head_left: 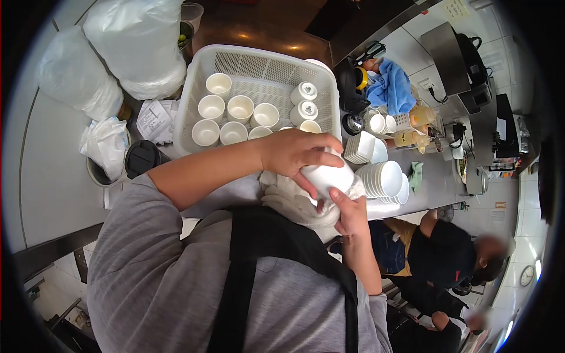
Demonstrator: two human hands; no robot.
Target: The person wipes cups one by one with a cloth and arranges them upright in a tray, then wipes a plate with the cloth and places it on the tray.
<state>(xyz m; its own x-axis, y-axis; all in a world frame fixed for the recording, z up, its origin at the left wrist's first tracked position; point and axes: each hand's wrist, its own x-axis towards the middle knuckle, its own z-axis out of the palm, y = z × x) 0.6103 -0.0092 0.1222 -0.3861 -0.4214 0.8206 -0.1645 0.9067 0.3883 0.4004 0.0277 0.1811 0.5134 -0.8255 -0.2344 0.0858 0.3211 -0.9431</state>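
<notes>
A white cup is held between my two hands in front of my apron. My left hand reaches over it from above, fingers curled round its upper side. From below, my right hand grips it with the thumb pressed against its side. A cream-coloured cloth is bunched under and around the cup, partly hidden by my hands. Just beyond, a white plastic basket contains several white cups, most with their mouths up and a few upside down at the right.
Stacked white bowls and square dishes stand right of my hands. Farther right are a blue cloth and sauce bottles. Plastic bags, receipts and a black lid lie left. Two people are at the lower right.
</notes>
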